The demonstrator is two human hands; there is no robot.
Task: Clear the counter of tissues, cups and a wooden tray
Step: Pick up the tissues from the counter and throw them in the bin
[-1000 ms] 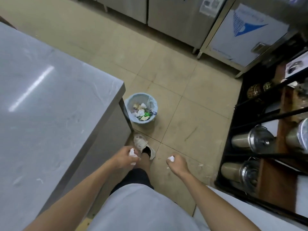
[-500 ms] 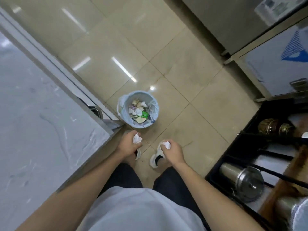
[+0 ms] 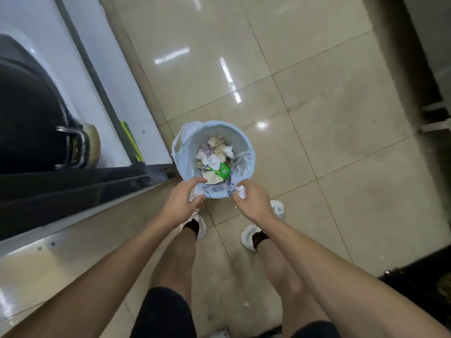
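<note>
A small bin lined with a pale blue bag stands on the tiled floor, holding crumpled tissues and a green wrapper. My left hand hovers at the bin's near rim, fingers curled around a white tissue that shows under the palm. My right hand is beside it at the same rim, closed on another crumpled white tissue. Both hands are just short of the bin's opening. No cups or wooden tray are in view.
The counter's steel edge runs along the left, with a lower shelf holding a dark pot and its metal handle. My feet in white shoes stand just behind the bin. A dark rack sits at the lower right.
I have stepped closer and bent over the bin. Both hands, each still holding a tissue, moved forward to the bin's near rim.
</note>
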